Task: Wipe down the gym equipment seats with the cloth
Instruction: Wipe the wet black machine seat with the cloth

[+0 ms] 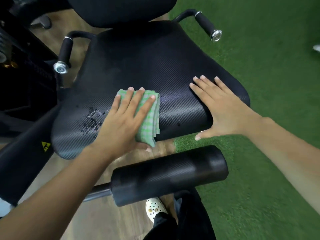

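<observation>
Green-and-white checked cloth [150,116], black weave-textured seat [155,66], black roller pad [169,174], green turf [268,49]

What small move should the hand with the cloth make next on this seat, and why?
Probably slide the cloth leftward over the droplets. The left hand presses the cloth flat on the seat, the droplets lie just beside it, and the right hand rests flat on the seat's right side.
</observation>
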Action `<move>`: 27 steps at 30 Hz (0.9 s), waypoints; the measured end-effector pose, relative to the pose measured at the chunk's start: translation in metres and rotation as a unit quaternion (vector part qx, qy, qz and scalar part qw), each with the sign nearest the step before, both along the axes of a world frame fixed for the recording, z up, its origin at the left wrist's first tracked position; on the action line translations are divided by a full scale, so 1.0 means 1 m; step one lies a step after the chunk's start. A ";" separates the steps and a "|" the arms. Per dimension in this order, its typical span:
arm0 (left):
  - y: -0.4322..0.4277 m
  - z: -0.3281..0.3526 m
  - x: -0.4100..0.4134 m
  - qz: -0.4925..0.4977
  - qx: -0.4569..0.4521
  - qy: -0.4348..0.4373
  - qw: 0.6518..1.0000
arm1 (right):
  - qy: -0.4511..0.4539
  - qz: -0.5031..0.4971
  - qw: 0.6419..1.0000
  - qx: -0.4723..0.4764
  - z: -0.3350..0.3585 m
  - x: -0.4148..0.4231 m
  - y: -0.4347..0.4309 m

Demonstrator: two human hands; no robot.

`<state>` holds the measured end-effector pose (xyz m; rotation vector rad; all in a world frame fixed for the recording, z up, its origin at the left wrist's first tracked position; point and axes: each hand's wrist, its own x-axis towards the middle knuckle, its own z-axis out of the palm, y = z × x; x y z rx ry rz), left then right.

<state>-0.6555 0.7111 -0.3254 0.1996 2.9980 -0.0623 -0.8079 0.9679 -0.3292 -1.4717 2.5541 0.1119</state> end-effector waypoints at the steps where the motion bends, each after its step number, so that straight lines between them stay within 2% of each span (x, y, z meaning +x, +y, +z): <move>1: 0.006 -0.001 -0.003 0.005 -0.001 0.006 1.000 | 0.009 0.001 1.000 0.007 -0.001 0.000 0.001; 6: 0.048 -0.008 -0.025 0.011 0.008 0.042 0.999 | 0.042 -0.008 0.999 0.016 -0.003 0.001 0.003; 10: 0.077 -0.009 -0.044 0.030 0.014 0.032 0.999 | 0.049 -0.021 0.998 0.019 -0.003 0.001 0.007; 16: 0.049 -0.012 -0.021 0.025 0.050 0.070 0.996 | 0.047 -0.050 0.997 0.030 0.001 0.002 0.017; 22: 0.031 -0.007 0.003 0.091 0.018 0.049 0.994 | 0.046 -0.061 0.997 0.012 -0.001 0.004 0.023; 27: 0.089 -0.007 -0.043 0.047 0.019 0.036 0.998 | 0.045 -0.063 0.997 0.004 -0.003 0.004 0.023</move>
